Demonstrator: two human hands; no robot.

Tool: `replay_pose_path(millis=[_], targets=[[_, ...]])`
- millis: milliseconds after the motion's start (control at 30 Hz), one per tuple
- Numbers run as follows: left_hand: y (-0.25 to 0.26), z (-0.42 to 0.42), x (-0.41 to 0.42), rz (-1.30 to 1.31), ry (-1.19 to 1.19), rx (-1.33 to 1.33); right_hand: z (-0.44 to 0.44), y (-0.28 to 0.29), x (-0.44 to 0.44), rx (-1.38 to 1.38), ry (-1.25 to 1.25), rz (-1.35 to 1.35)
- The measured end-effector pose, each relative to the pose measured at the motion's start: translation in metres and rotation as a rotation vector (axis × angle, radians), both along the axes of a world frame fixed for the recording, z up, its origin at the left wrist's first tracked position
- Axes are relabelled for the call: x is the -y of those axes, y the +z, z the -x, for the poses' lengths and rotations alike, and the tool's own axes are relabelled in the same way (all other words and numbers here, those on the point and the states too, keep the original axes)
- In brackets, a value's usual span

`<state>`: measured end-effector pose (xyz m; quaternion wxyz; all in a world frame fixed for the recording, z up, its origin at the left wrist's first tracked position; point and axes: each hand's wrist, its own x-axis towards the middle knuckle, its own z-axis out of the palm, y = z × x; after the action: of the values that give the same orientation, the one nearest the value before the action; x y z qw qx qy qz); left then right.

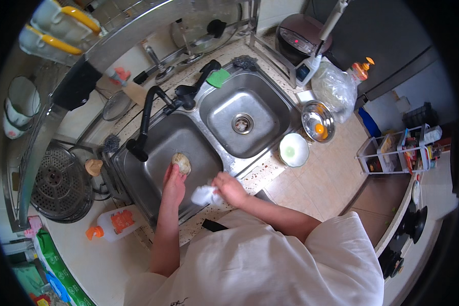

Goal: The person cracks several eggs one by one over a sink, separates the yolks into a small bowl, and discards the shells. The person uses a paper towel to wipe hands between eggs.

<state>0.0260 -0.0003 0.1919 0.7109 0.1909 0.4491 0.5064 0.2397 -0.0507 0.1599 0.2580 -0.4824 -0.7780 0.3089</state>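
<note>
My left hand [174, 183] holds a large pale egg [181, 163] with brown smears over the left basin [137, 183] of a stainless steel double sink. My fingers wrap its lower left side. To the right, at the basin's front edge, my right hand [231, 189] pinches a crumpled white cloth or paper wipe [204, 196]. The wipe and the egg are apart. A black faucet [148, 118] arches over the same basin, its spout just up and left of the egg. In the right basin [229, 103] the drain strainer [242, 124] holds some scraps.
Right of the sink stand a steel bowl [310, 124] with a yolk and a white bowl [298, 157] with clear, greenish-tinted contents. A pump bottle [116, 225] lies left. A green sponge [217, 78] and steel wool [244, 62] sit behind. A metal rack [137, 28] overhangs the back.
</note>
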Motion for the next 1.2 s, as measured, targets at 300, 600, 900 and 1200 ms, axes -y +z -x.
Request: replay_pose_path(millis=[300, 600, 900, 1200], targets=[[-0.013, -0.051, 0.012, -0.035, -0.169, -0.171, -0.03, 0.041, 0.01, -0.086, -0.242, -0.155], [0.002, -0.101, 0.014, -0.105, -0.322, -0.205, -0.023, 0.05, -0.011, -0.284, -0.481, -0.021], [0.008, -0.061, 0.064, -0.833, -0.832, -1.542, -0.085, 0.022, -0.014, -1.489, -0.568, 0.749], [-0.048, -0.059, 0.082, -0.644, -0.956, -1.372, -0.106, 0.021, -0.018, -0.585, -0.79, 0.412]])
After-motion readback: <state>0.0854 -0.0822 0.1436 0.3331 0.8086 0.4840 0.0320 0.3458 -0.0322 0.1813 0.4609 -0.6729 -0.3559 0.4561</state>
